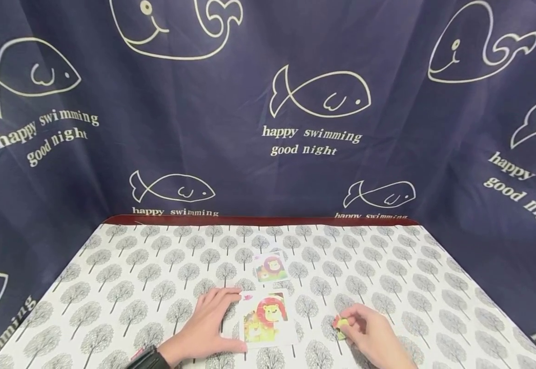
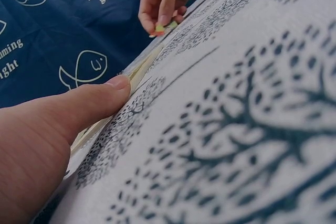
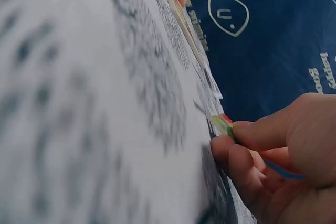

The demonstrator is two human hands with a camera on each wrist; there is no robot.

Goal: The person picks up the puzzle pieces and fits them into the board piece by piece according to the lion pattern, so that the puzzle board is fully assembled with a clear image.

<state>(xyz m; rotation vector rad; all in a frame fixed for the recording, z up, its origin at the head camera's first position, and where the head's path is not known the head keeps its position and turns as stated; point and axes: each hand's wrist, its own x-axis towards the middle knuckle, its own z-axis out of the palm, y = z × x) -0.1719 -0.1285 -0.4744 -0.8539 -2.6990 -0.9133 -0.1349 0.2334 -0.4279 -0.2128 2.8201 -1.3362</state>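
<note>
On the table lies a jigsaw puzzle board (image 1: 291,328) with a white frame and a lion picture; a pale patch shows at the picture's lower right. My left hand (image 1: 210,325) rests along the board's left side, thumb and fingers spread, with the thumb touching its edge. To the right of the board, my right hand (image 1: 371,333) pinches a small green, yellow and red puzzle piece (image 1: 341,325) between thumb and fingertips, just over the cloth. In the right wrist view a thin blue edge (image 3: 283,170) shows among the curled fingers; what it belongs to is hidden.
A smaller lion picture card (image 1: 271,266) lies behind the board. The tablecloth (image 1: 157,277) is white with grey trees. A small pink-red thing (image 1: 137,353) peeks out beside the dark wristband (image 1: 149,359). A dark blue curtain (image 1: 231,128) hangs behind the table.
</note>
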